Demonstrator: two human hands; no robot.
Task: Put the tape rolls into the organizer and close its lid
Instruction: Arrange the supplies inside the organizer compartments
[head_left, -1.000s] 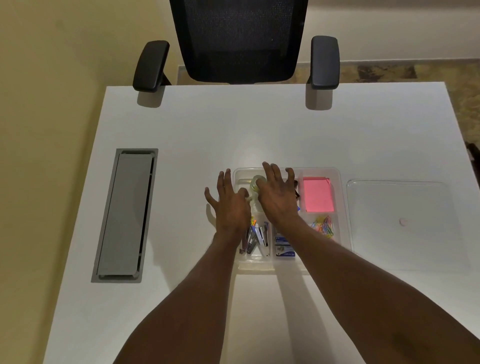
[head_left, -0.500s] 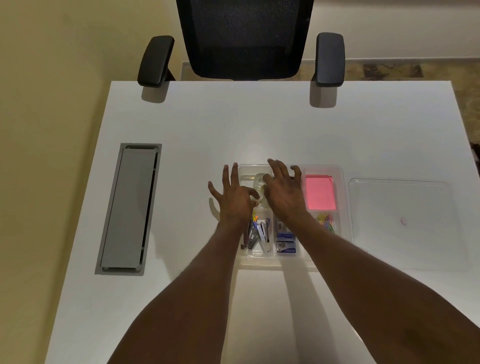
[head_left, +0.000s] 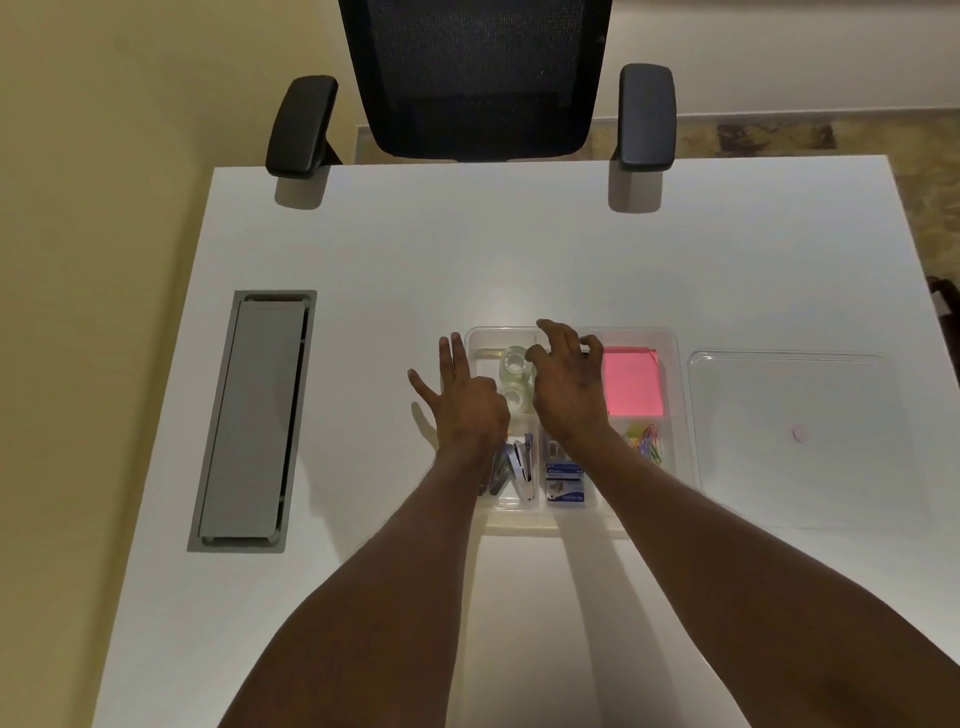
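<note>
From the head camera we look down on a white desk (head_left: 519, 249) with the clear organizer (head_left: 670, 343) straight ahead. Two clear tape rolls sit in its far-left compartment: the farther tape roll (head_left: 514, 361) and the nearer tape roll (head_left: 514, 399), one just behind the other. Our left hand (head_left: 465, 410) hovers at the organizer's left wall with its outer fingers spread over the desk; its thumb side is turned toward the nearer roll, but we cannot tell whether it touches it. Our right hand (head_left: 569, 382) arches over the middle compartment, fingers curled and parted, with the fingertips close to the farther roll and no clear grip on anything. The pink sticky notes (head_left: 631, 384), coloured paper clips (head_left: 647, 441), staplers (head_left: 519, 465) and staple boxes (head_left: 563, 475) fill the other compartments.

We judge that the rolls are in and that we are only settling them. The clear lid (head_left: 795, 436) lies flat on the desk just to the right of the organizer. Next we would need to free both hands, lift the lid by its edges, line it up over the rim and press it down.
</note>
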